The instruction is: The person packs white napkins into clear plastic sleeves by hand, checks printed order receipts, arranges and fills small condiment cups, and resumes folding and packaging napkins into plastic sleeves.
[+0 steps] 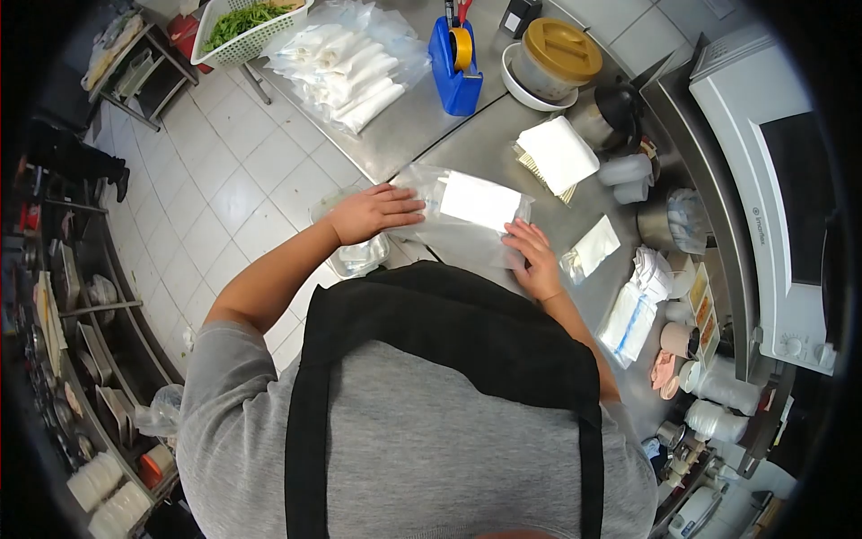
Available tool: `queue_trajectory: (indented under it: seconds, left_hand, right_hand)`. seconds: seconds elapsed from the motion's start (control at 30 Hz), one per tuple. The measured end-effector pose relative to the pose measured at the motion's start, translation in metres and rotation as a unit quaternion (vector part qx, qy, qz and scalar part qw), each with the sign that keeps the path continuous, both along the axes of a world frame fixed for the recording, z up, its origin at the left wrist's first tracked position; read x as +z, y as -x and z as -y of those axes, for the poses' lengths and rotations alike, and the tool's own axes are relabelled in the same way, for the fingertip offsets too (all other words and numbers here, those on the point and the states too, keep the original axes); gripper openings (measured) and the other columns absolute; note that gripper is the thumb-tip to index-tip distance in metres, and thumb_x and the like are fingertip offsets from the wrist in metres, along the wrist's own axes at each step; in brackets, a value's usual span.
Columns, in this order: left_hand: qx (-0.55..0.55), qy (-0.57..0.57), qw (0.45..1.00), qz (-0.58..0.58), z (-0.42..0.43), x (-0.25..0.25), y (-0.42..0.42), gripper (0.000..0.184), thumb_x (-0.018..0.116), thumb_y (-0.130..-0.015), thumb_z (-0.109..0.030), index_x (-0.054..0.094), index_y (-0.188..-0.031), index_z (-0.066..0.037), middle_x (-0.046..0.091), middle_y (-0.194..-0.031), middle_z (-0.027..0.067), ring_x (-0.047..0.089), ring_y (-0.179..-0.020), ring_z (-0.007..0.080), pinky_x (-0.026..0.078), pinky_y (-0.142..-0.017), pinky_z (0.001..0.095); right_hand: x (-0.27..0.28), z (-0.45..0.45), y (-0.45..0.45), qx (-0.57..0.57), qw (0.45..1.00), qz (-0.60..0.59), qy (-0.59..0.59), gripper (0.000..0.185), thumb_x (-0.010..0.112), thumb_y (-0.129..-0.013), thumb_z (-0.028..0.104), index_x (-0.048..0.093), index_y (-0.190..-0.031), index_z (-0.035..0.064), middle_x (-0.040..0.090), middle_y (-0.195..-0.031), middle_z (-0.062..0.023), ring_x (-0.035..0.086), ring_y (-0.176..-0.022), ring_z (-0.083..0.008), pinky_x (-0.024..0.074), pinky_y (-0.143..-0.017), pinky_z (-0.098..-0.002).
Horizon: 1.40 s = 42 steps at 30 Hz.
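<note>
A clear plastic bag lies flat on the steel counter in front of me, with a white rectangular stack that looks like napkins in it. My left hand rests on the bag's left end, fingers stretched out. At the opposite end, my right hand touches the bag's edge near the white stack, its fingers extended and its thumb mostly hidden. Just right of that hand is a small white packet. Beyond it sits a stack of white paper. Clear plastic containers are partly visible below my left forearm.
Many wrapped white rolls are piled at the far left of the counter, beside a basket of greens. A blue tape dispenser and a yellow-lidded tub stand at the back. A microwave is at right.
</note>
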<state>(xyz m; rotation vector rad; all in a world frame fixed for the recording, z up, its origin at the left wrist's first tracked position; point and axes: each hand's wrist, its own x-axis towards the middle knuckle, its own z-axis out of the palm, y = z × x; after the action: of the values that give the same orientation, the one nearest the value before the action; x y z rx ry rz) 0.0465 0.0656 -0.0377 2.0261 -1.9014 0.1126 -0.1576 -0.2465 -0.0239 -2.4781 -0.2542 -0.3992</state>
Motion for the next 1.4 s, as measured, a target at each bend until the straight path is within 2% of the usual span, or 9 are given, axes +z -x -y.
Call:
queue_trajectory:
  seconds: [0.17,0.27,0.37,0.57,0.7,0.8,0.9,1.03,1.4]
  left_hand:
    - [0.021,0.045,0.993,-0.106,0.003,0.005,0.008,0.041,0.069,-0.075,-0.018,0.061,-0.116,-0.017,0.056,-0.127,-0.0010,0.050,-0.118,0.0231,0.038,-0.097,0.0406]
    - [0.057,0.059,0.985,-0.149,0.002,-0.007,0.009,0.040,0.073,-0.073,-0.021,0.063,-0.112,-0.016,0.058,-0.124,-0.0006,0.052,-0.115,0.0231,0.039,-0.095,0.0398]
    - [0.114,0.069,0.973,-0.186,-0.004,-0.014,-0.001,0.046,0.074,-0.070,-0.018,0.061,-0.114,-0.017,0.056,-0.125,-0.0011,0.050,-0.117,0.0227,0.038,-0.095,0.0400]
    - [0.081,-0.006,0.994,-0.075,-0.002,0.011,-0.004,0.058,0.070,-0.064,-0.004,0.058,-0.118,-0.020,0.051,-0.131,-0.0032,0.047,-0.119,0.0214,0.034,-0.097,0.0430]
    - [0.109,-0.078,0.986,-0.103,0.005,0.016,-0.019,0.060,0.061,-0.063,0.004,0.058,-0.118,-0.020,0.052,-0.130,-0.0033,0.047,-0.118,0.0206,0.032,-0.098,0.0443]
    - [0.108,-0.089,0.982,-0.126,0.015,0.037,-0.020,0.057,0.060,-0.065,0.003,0.059,-0.117,-0.019,0.052,-0.130,-0.0019,0.046,-0.120,0.0215,0.032,-0.099,0.0462]
    - [0.028,-0.008,0.990,-0.136,0.037,0.047,0.000,0.050,0.061,-0.067,0.001,0.061,-0.113,-0.018,0.051,-0.131,0.0001,0.045,-0.123,0.0227,0.032,-0.100,0.0474]
    - [0.037,-0.061,0.989,-0.132,0.046,0.019,-0.003,0.045,0.065,-0.069,-0.007,0.061,-0.113,-0.017,0.049,-0.133,0.0024,0.041,-0.127,0.0247,0.030,-0.102,0.0485]
    - [0.041,-0.085,0.992,-0.088,0.044,0.027,-0.006,0.064,0.060,-0.069,-0.003,0.053,-0.127,-0.027,0.036,-0.144,0.0064,0.033,-0.134,0.0300,0.030,-0.103,0.0481]
  right_hand:
    - [-0.014,0.009,-0.003,-0.022,0.999,0.002,-0.049,0.026,0.062,-0.073,-0.001,0.066,-0.096,0.0080,0.065,-0.112,-0.0084,0.055,-0.116,-0.0268,0.0389,-0.100,-0.0416]
    - [-0.019,0.008,-0.004,-0.114,0.982,-0.043,-0.146,0.014,0.061,-0.081,0.000,0.066,-0.094,0.0049,0.066,-0.109,-0.0083,0.058,-0.112,-0.0246,0.0421,-0.096,-0.0359]
    - [-0.023,0.011,-0.006,-0.185,0.929,-0.088,-0.310,0.012,0.065,-0.080,0.003,0.067,-0.091,0.0045,0.066,-0.107,-0.0109,0.059,-0.109,-0.0257,0.0463,-0.090,-0.0328]
    - [-0.004,0.017,0.000,-0.026,0.990,-0.045,-0.128,0.018,0.065,-0.073,-0.007,0.066,-0.086,0.0063,0.064,-0.113,-0.0077,0.054,-0.118,-0.0269,0.0470,-0.089,-0.0320]
    - [0.004,0.020,0.004,-0.036,0.991,-0.070,-0.106,0.018,0.065,-0.071,-0.009,0.064,-0.080,0.0067,0.061,-0.120,-0.0066,0.049,-0.124,-0.0275,0.0462,-0.091,-0.0326]
    - [0.004,0.019,0.003,-0.041,0.991,-0.073,-0.101,0.016,0.065,-0.071,-0.008,0.063,-0.078,0.0063,0.061,-0.121,-0.0070,0.048,-0.125,-0.0282,0.0451,-0.092,-0.0338]
    - [0.000,0.019,0.004,-0.041,0.993,-0.067,-0.093,0.015,0.065,-0.071,-0.007,0.063,-0.078,0.0062,0.061,-0.121,-0.0071,0.048,-0.124,-0.0288,0.0440,-0.094,-0.0347]
    - [0.001,0.019,0.002,-0.040,0.993,-0.062,-0.088,0.015,0.065,-0.071,-0.006,0.063,-0.079,0.0063,0.061,-0.121,-0.0069,0.048,-0.124,-0.0292,0.0423,-0.097,-0.0361]
    - [0.000,0.020,0.003,-0.038,0.993,-0.060,-0.093,0.018,0.064,-0.070,-0.006,0.064,-0.082,0.0075,0.061,-0.120,-0.0069,0.048,-0.124,-0.0302,0.0417,-0.098,-0.0375]
